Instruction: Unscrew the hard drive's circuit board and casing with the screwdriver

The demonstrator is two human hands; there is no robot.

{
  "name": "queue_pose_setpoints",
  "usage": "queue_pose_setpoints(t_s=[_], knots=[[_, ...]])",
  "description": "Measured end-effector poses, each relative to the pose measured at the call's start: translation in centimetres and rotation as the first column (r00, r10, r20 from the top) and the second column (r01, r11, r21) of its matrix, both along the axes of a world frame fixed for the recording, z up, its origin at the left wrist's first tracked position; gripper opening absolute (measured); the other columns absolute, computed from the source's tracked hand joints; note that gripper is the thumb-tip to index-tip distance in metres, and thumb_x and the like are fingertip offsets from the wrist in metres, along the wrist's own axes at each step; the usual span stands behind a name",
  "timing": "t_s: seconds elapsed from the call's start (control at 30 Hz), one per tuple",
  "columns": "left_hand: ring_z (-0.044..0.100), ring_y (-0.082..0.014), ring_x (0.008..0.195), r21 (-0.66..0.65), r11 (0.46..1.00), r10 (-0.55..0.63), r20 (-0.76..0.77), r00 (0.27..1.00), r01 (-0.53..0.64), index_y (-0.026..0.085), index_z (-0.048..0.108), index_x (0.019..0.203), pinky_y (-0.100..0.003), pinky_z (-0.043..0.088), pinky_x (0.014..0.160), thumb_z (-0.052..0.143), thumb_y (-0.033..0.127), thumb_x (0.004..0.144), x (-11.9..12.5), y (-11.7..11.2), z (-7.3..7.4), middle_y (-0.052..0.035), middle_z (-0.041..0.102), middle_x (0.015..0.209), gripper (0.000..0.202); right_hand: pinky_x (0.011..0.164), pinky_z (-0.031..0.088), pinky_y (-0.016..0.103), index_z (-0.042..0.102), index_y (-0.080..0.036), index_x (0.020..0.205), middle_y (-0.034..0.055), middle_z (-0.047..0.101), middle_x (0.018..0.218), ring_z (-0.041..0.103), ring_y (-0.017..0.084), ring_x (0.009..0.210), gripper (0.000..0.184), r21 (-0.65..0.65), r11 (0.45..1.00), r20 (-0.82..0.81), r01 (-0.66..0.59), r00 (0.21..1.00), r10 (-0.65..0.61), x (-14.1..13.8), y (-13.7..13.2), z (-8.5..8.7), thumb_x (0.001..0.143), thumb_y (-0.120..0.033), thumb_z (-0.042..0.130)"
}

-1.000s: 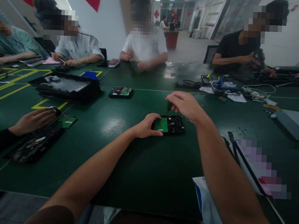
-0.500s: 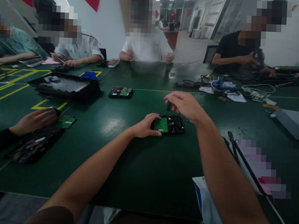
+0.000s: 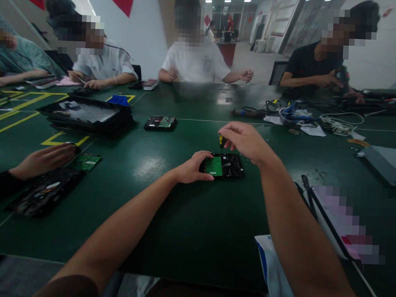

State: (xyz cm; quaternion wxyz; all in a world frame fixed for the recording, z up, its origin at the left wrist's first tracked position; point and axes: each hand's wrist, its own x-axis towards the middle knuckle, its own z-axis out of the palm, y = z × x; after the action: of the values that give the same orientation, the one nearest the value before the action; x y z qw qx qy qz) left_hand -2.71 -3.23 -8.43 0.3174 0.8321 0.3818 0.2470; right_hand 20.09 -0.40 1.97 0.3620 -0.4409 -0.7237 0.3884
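A black hard drive (image 3: 233,166) lies flat on the green table (image 3: 194,227), its green circuit board (image 3: 214,166) facing up. My left hand (image 3: 197,167) grips the drive's left end, thumb along the near edge and fingers over the far edge. Above the drive's far edge, my right hand (image 3: 241,139) is closed around a screwdriver (image 3: 221,141) with a yellow and black handle. The screwdriver points down at the drive near the board's edge; whether its tip touches a screw is too small to tell.
Beyond lies a second hard drive (image 3: 160,122). Black trays (image 3: 88,115) stand at the left, near another person's hand (image 3: 48,159), a loose circuit board (image 3: 86,161) and a dark drive (image 3: 47,192). Cables (image 3: 342,120) and a grey box (image 3: 386,163) are at the right. Several people sit opposite.
The screwdriver handle has turned in my right hand and now shows yellow. My left hand and the drive stay put. The person opposite has moved one hand out to the right.
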Motion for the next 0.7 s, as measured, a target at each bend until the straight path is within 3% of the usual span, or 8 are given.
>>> queue_pose_setpoints(t_s=[0.23, 0.33, 0.53, 0.7], knots=[[0.041, -0.0357, 0.144, 0.003, 1.000, -0.007, -0.005, 1.000, 0.007, 0.026, 0.048, 0.142, -0.058, 0.035, 0.118, 0.082, 0.052, 0.074, -0.05, 0.03, 0.00, -0.0148, 0.045, 0.153, 0.080, 0.055, 0.046, 0.029, 0.067, -0.023, 0.103, 0.0057, 0.072, 0.093, 0.063, 0.015, 0.067, 0.022, -0.030, 1.000, -0.027, -0.003, 1.000, 0.002, -0.09, -0.39, 0.46, 0.093, -0.042, 0.060], [0.041, -0.0359, 0.144, -0.005, 1.000, -0.008, -0.010, 1.000, 0.008, 0.026, 0.048, 0.142, -0.057, 0.036, 0.118, 0.082, 0.052, 0.075, -0.03, 0.03, 0.05, -0.0151, 0.044, 0.154, 0.079, 0.055, 0.044, 0.029, 0.070, -0.023, 0.099, 0.0043, 0.071, 0.089, 0.060, 0.014, 0.066, 0.025, 0.012, 1.000, 0.014, -0.016, 1.000, 0.016, -0.14, -0.56, 0.71, 0.094, -0.045, 0.059], [0.041, -0.0358, 0.144, -0.004, 1.000, -0.008, -0.012, 1.000, 0.008, 0.025, 0.048, 0.142, -0.057, 0.035, 0.118, 0.082, 0.051, 0.074, 0.07, -0.07, 0.26, -0.0153, 0.045, 0.152, 0.080, 0.057, 0.044, 0.029, 0.068, -0.021, 0.087, 0.0036, 0.068, 0.076, 0.059, 0.014, 0.062, 0.021, 0.019, 0.997, 0.052, 0.070, 0.996, -0.071, 0.10, -0.26, 0.47, 0.087, -0.043, 0.068], [0.041, -0.0357, 0.144, 0.000, 1.000, -0.010, -0.005, 1.000, 0.010, 0.024, 0.048, 0.142, -0.058, 0.035, 0.118, 0.082, 0.051, 0.074, 0.06, -0.06, 0.20, -0.0161, 0.046, 0.152, 0.080, 0.051, 0.042, 0.028, 0.071, -0.021, 0.094, 0.0070, 0.073, 0.093, 0.060, 0.012, 0.058, 0.030, -0.025, 0.999, -0.007, 0.023, 1.000, -0.023, -0.05, -0.08, 0.24, 0.095, -0.048, 0.058]])
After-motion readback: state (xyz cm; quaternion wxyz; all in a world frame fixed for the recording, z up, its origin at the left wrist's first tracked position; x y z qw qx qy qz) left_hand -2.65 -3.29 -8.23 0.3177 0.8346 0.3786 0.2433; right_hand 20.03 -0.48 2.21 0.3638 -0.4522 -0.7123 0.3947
